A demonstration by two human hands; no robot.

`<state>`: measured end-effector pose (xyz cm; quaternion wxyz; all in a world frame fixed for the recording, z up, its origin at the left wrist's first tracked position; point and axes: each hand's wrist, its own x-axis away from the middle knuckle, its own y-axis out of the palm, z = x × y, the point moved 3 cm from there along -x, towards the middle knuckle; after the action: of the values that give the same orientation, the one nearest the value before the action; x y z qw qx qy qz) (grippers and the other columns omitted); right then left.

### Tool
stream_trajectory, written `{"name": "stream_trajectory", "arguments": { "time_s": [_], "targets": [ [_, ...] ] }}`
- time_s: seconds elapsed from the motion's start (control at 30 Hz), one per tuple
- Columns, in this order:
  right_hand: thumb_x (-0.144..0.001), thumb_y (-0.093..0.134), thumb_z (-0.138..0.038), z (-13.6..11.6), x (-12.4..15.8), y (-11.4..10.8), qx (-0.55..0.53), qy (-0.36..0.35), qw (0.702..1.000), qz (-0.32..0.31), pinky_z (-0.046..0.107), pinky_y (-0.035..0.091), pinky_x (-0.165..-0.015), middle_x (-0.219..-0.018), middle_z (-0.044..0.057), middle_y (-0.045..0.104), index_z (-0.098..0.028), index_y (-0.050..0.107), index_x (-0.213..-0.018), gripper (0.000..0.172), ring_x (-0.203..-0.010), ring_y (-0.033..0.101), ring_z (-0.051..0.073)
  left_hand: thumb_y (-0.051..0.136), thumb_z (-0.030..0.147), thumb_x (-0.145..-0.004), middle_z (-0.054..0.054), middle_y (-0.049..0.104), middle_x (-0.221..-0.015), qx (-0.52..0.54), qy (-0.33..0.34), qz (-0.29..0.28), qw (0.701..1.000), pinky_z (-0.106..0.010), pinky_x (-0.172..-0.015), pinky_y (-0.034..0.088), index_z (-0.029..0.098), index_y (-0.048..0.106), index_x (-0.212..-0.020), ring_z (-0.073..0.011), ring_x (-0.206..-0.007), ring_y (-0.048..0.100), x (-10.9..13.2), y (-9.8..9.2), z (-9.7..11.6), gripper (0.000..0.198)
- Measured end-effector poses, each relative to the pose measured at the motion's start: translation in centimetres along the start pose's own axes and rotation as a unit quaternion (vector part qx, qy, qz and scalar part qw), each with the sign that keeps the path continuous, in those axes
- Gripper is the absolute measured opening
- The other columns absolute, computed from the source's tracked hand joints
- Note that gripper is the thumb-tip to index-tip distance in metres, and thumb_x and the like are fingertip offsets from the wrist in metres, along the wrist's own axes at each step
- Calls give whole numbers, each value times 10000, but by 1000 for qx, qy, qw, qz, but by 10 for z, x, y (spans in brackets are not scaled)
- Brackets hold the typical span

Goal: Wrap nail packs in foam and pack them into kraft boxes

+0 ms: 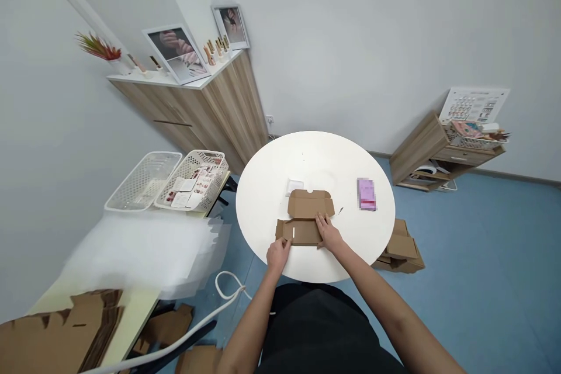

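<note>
A brown cardboard box (307, 232), partly folded up, lies on the white round table (267, 187) in front of me. Its lid (309, 205) stands open on the far side, with side flaps spread. My left hand (279, 253) grips the near left corner, fingers closed at the edge. Around the right end of the box, my right hand (329, 234) has its fingers on the far side and the thumb at the near wall. Just behind the lid is a small white square item (294, 186). A pixelated purple packet (367, 194) lies to the right.
Two white baskets (144, 181), one holding printed cards (193, 186), stand at the left beside white sheets (144, 251). Flat cardboard (56, 333) is stacked at the lower left. More boxes (401, 248) sit on the floor at right. A white cable (193, 330) runs nearby.
</note>
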<state>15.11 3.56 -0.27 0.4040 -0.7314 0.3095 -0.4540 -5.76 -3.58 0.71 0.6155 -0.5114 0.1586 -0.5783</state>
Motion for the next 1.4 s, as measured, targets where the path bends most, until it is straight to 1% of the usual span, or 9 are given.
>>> {"name": "stream_trajectory", "arguments": {
  "time_s": [0.13,0.3,0.57,0.63,0.8,0.97,1.13,1.27,1.4],
  "targets": [
    [-532,900,-292,-1,1,-1,1,2,1000,0,416,521,-989,-1619,148,147,-181,125,-1559,1292,-1485,111,360,463,362,-947,-74,729,-904,-37,-1,-12,999,-278,-677,416,206,685,-842,-222,-883,672,-7,5,18,290],
    [-534,901,-319,-2,1,-1,8,-2,1000,10,430,511,-1004,-1618,149,149,-183,152,-1555,1274,-1482,120,368,415,274,-960,-109,721,-1021,-92,52,-43,993,-292,-740,446,186,683,-1036,-231,-958,665,-13,2,31,292],
    [-534,895,-327,0,-1,1,8,5,1000,-2,412,533,-974,-1625,137,111,-175,100,-1562,1308,-1486,100,360,447,325,-955,-94,711,-954,-100,78,-71,989,-296,-729,451,201,668,-922,-234,-937,664,-20,-1,29,255],
    [-537,893,-339,0,-1,1,7,4,1000,-4,418,519,-996,-1627,132,101,-175,92,-1563,1312,-1488,91,359,426,341,-966,-90,707,-964,-91,71,-60,992,-299,-727,449,206,646,-946,-230,-938,660,-25,-5,28,259],
    [-526,904,-327,-2,-1,-3,4,11,1000,-16,408,536,-975,-1625,131,117,-180,108,-1562,1315,-1488,90,357,423,241,-953,-69,655,-1079,-65,85,27,994,-298,-757,438,226,520,-1147,-206,-973,634,-41,-23,34,217],
    [-513,915,-313,-5,-1,-7,-1,13,1000,-15,425,521,-995,-1620,153,131,-184,128,-1559,1316,-1486,103,363,384,305,-975,-91,616,-1103,-123,79,38,989,-313,-724,437,214,510,-1154,-222,-919,630,-52,-28,43,237],
    [-483,928,-264,-7,0,-10,-21,16,1000,-13,437,486,-1044,-1613,159,161,-182,151,-1556,1327,-1484,108,366,340,279,-992,-89,603,-1077,-181,103,7,978,-293,-748,439,201,611,-1011,-208,-948,629,-54,-17,54,282],
    [-491,922,-250,-9,1,-13,-19,15,1000,-17,433,492,-1042,-1613,154,165,-167,167,-1554,1306,-1484,106,367,361,217,-975,-129,598,-1105,-190,140,-5,972,-315,-779,446,160,638,-1048,-225,-954,630,-53,-4,61,292],
    [-481,928,-251,-9,0,-12,-23,13,1000,-17,424,466,-1067,-1610,167,166,-162,182,-1551,1307,-1484,96,369,384,223,-965,-119,607,-1053,-187,153,6,970,-335,-830,437,165,651,-1021,-234,-977,605,-52,-4,58,280]
  ]
}}
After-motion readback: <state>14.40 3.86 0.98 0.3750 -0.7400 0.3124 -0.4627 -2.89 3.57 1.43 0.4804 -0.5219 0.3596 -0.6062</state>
